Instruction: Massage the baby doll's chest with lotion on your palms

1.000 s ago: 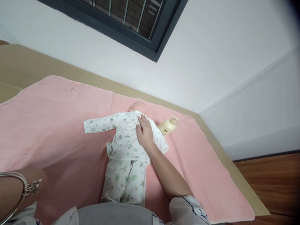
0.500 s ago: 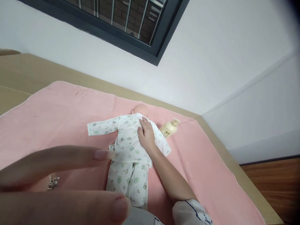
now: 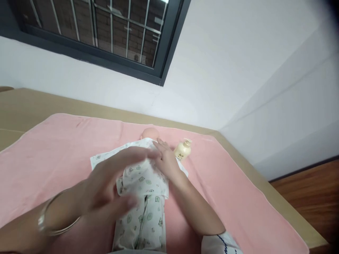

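A baby doll dressed in a white printed long-sleeved top [image 3: 144, 181] and matching trousers [image 3: 152, 225] lies stretched out, its bald head [image 3: 150, 133] away from me. My right hand [image 3: 168, 160] lies with fingers extended on the upper right of the top, near the doll's shoulder. Closer to the camera, my left hand [image 3: 97, 187] is smeared by motion. Its thumb and fingers are spread apart with nothing between them, and it covers part of the doll's left sleeve and side. A bracelet [image 3: 41, 222] circles the left wrist. The doll's hands and face are hidden.
A pale yellow pump bottle [image 3: 183, 149] stands just right of the doll's shoulder. Pink cloth [image 3: 225, 190] spreads under everything, over a wooden surface [image 3: 106, 110]. White walls [image 3: 225, 63] rise behind, with a dark-framed window [image 3: 156, 72] at upper left.
My left hand has drawn away from the lens and moved forward over the doll's left side. My right hand stays on the top. The view has tilted upward.
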A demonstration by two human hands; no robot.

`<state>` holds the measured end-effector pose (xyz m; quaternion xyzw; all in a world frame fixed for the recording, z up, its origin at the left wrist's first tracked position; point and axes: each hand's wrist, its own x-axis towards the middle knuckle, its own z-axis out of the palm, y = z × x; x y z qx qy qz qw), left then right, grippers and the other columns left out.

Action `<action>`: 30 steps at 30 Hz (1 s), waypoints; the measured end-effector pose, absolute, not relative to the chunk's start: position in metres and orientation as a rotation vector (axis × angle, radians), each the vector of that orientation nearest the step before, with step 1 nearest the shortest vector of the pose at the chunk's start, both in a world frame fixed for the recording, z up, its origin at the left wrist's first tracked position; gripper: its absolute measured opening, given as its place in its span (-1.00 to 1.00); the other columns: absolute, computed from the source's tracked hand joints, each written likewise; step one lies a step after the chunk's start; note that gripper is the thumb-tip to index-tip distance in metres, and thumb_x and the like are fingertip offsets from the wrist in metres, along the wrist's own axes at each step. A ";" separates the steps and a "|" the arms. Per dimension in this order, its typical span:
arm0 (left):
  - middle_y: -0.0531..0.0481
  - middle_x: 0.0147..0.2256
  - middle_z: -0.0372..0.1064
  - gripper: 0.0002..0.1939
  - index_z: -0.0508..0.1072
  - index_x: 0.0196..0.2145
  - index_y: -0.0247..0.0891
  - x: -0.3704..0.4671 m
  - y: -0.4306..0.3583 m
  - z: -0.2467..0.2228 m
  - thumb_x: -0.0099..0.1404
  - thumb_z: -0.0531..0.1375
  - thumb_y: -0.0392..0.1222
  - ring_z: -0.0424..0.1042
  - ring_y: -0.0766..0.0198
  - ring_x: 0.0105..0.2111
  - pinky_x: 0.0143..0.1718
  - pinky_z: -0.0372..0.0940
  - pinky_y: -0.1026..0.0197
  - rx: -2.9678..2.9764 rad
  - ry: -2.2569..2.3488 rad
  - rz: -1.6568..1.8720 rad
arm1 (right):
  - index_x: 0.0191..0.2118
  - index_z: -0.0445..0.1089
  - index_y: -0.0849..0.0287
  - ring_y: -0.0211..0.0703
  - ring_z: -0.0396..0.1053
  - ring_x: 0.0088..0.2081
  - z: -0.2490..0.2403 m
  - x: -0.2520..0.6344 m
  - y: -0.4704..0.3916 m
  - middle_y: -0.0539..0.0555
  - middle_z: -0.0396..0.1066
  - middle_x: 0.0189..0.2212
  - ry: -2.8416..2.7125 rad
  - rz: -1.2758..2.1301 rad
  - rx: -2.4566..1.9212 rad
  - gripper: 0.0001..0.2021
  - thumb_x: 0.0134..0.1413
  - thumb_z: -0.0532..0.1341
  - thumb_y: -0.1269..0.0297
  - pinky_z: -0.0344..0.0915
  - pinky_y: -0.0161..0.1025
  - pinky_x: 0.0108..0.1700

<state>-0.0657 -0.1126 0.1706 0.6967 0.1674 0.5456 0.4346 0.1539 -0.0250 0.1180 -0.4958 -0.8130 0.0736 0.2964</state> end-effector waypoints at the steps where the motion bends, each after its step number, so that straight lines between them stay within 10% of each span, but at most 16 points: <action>1: -0.08 0.10 0.34 -0.50 0.38 0.07 -0.04 -0.051 -0.095 0.171 0.16 0.31 -0.11 0.28 -0.01 0.15 0.21 0.20 -0.13 1.616 0.419 1.425 | 0.19 0.28 0.18 -0.03 0.05 0.30 0.129 0.160 -0.028 0.16 0.20 0.22 -2.131 0.161 -1.307 -0.56 0.21 0.04 0.31 -0.07 0.06 0.34; 14: -0.40 0.32 -0.12 -0.20 -0.08 0.32 -0.54 0.103 0.040 0.151 0.36 -0.15 0.17 -0.08 0.09 0.33 0.24 0.12 0.14 0.273 0.413 0.884 | 0.16 0.25 0.46 0.13 0.11 0.25 0.162 0.234 -0.013 0.38 0.18 0.20 -2.051 -0.165 -1.918 -0.50 0.09 -0.06 0.57 0.07 0.05 0.26; 25: -0.48 0.23 0.07 -0.20 -0.08 0.30 -0.60 0.115 0.045 0.145 0.36 -0.12 0.14 0.28 0.04 0.16 0.05 0.36 0.15 0.167 0.360 0.907 | 0.01 0.35 0.44 0.19 0.29 0.09 0.159 0.214 -0.011 0.44 0.37 -0.01 -1.946 -0.315 -1.992 -0.63 0.17 -0.05 0.48 0.11 0.05 0.16; 30: -0.36 0.12 0.27 -0.34 0.20 0.20 -0.42 0.090 0.016 0.141 0.38 -0.16 0.14 0.35 -0.01 0.11 0.09 0.33 0.00 0.331 0.290 0.847 | 0.22 0.17 0.44 0.23 0.01 0.29 0.148 0.195 -0.016 0.43 0.16 0.20 -1.925 -0.129 -1.764 -0.52 0.32 -0.10 0.24 -0.07 0.23 0.26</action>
